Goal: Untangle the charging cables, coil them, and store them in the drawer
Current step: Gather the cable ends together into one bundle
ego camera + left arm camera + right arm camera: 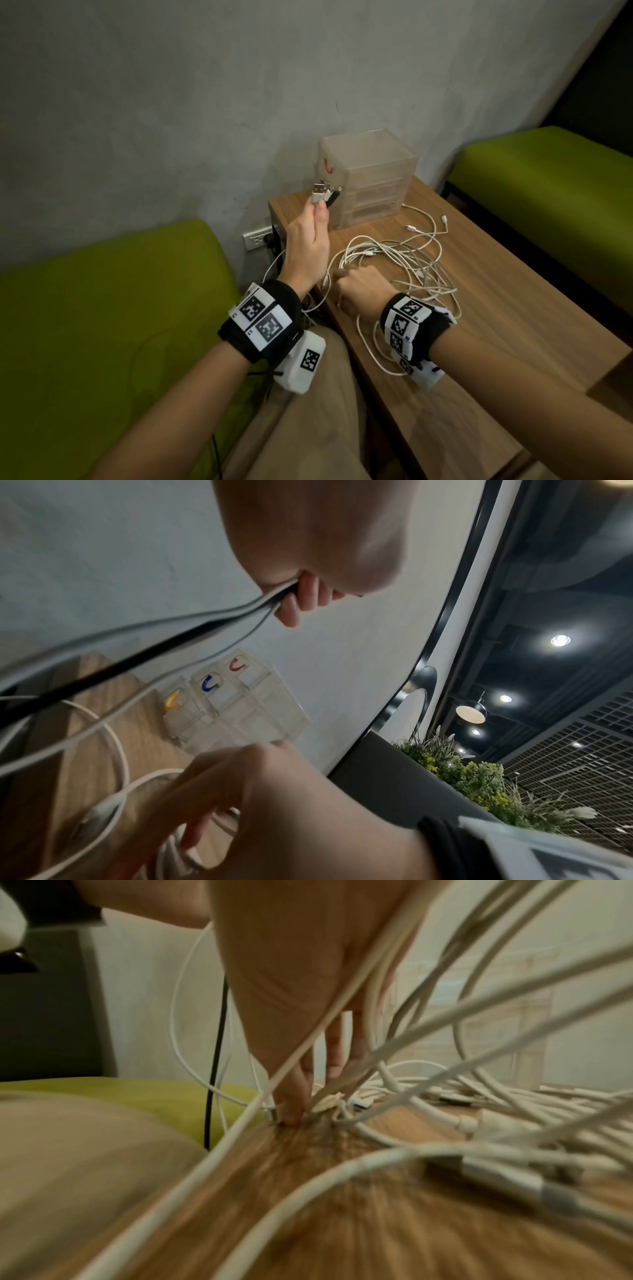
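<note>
The left hand point(306, 236) pinches a bundle of plugs point(323, 193), raised at eleven o'clock of the cable tangle point(404, 270). The right hand point(359, 291) presses fingertips point(291, 1110) into it; its grip I cannot tell.

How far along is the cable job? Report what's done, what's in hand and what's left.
Done: several USB plug ends are gathered and held up in the left hand, white and black leads trailing from it.
In hand: the right hand works with its fingertips in the white cable tangle on the table.
Left: nothing looks coiled yet, and the clear drawer unit has all drawers shut.
</note>
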The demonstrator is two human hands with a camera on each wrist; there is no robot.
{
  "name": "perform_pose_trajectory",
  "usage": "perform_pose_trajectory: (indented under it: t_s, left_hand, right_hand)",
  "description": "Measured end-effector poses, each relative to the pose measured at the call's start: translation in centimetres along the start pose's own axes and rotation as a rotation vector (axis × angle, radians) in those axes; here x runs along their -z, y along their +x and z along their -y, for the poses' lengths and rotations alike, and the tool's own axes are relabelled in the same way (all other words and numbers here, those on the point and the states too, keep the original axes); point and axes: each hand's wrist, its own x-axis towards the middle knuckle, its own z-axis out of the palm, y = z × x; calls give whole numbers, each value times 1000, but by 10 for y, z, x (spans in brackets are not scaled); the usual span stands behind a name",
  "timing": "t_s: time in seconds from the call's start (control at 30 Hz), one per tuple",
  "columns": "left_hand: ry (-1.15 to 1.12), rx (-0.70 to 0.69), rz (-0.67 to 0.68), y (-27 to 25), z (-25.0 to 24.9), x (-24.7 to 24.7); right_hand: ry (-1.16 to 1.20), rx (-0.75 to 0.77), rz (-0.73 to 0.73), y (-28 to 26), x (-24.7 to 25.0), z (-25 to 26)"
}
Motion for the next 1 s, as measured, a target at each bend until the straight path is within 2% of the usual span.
perform_pose_trajectory:
  t_s: [0.03, 0.1, 0.23, 0.33, 0.43, 0.53, 0.67, 0.73, 0.83, 1.0]
  left_hand:
    - [3, 4, 0, 0, 1, 1]
    - [-4, 24, -1, -1, 5, 1]
    - [-1, 97, 9, -7, 13, -9]
    - [-58, 132, 86, -6, 9, -30]
    - [-186, 213, 128, -1, -2, -49]
    - [-194, 276, 118, 1, -11, -61]
    - [-187, 265, 73, 1, -10, -70]
    - [-187, 253, 18, 2, -8, -71]
    - [-232, 282, -108, 11, -10, -66]
    - [-314, 277, -349, 47, -17, -33]
  right_hand:
    - [41, 7, -58, -1, 1, -4]
    - [178, -10, -290, -3, 6, -17]
    - [473, -158, -739, -10, 30, -45]
    - [531, -157, -916, -15, 48, -51]
    - [620, -158, -947, -18, 50, -47]
    - [651, -180, -1001, -21, 45, -48]
    - [752, -250, -1044, -25, 43, -53]
    - [762, -221, -1040, -24, 44, -51]
    - [673, -127, -932, -26, 37, -49]
    - [725, -254, -698, -45, 2, -63]
